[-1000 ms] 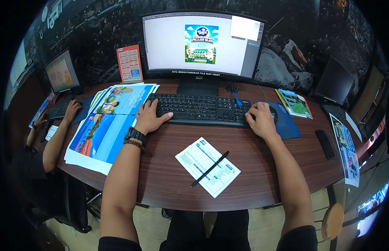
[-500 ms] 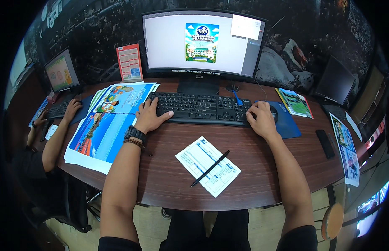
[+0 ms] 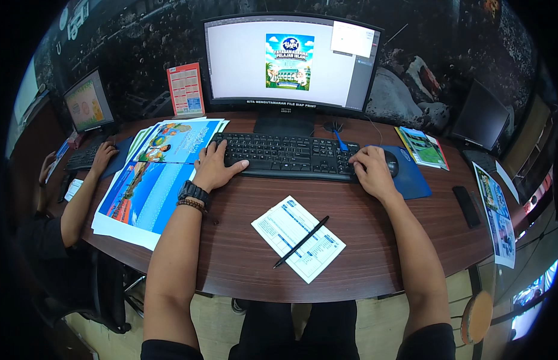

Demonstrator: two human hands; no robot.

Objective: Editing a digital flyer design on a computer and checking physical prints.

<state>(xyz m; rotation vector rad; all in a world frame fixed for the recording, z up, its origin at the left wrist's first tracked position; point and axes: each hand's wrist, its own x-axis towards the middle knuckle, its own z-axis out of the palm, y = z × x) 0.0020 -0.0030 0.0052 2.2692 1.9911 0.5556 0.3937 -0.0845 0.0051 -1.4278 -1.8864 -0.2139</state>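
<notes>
My left hand (image 3: 214, 169) rests at the left end of a black keyboard (image 3: 279, 157), fingers spread over the keys and thumb stretched along the front edge. A dark watch (image 3: 194, 192) and a beaded bracelet (image 3: 192, 204) circle that wrist. At the keyboard's right end, my right hand (image 3: 376, 171) has bent fingers over the number pad and grips nothing visible. Just right of it, apart from the fingers, a black mouse (image 3: 392, 163) sits on a blue mouse pad (image 3: 414, 185). Behind the keyboard, a wide monitor (image 3: 237, 66) displays a colourful poster design.
A printed form (image 3: 276, 228) lies in front of the keyboard, a black pen (image 3: 300, 243) across it. Large colour prints (image 3: 150, 192) are stacked at left; a desk calendar (image 3: 186, 90) stands behind. At far left, a co-worker's hand (image 3: 104, 156) is at another keyboard. A black phone-like object (image 3: 466, 207) lies right.
My right hand's fingers have shifted slightly left on the number pad. The co-worker's left hand has risen beside a printed sheet. My left hand has stayed in place.
</notes>
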